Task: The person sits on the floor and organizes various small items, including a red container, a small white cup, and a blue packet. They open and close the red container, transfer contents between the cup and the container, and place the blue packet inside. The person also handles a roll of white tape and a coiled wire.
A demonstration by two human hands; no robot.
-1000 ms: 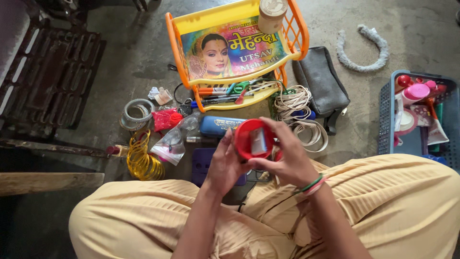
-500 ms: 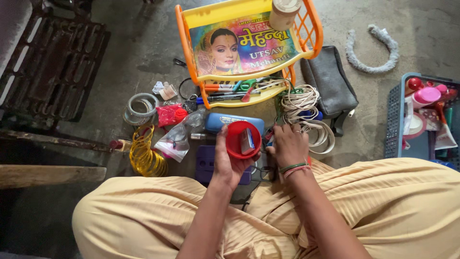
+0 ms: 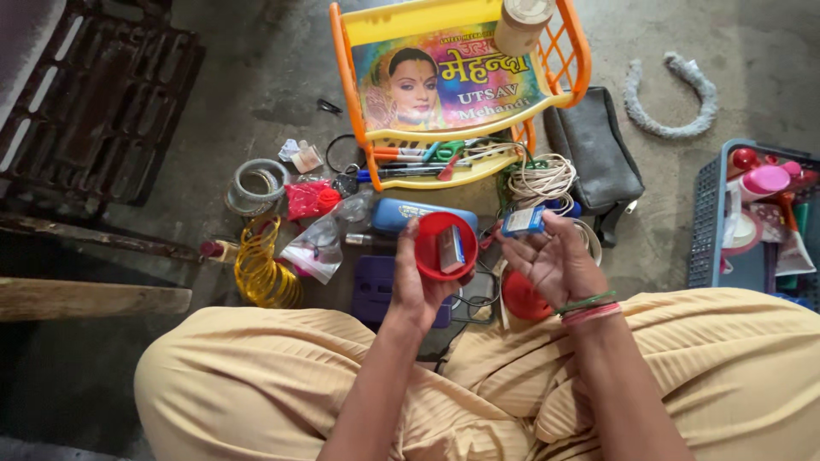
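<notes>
My left hand holds a round red container tilted toward me, with a small packet standing inside it. My right hand, palm up, holds a small blue box at its fingertips, just right of the container. A red lid lies on the floor below my right hand. Green and pink bangles sit on my right wrist.
An orange-and-yellow rack with pens and scissors stands ahead. A grey pouch, coiled white cord, blue case, purple box, yellow bangles and plastic bags lie around. A blue basket sits right.
My right hand left the red container, reached down to the floor, and now rises palm up with a small blue box. The left hand keeps the container alone.
</notes>
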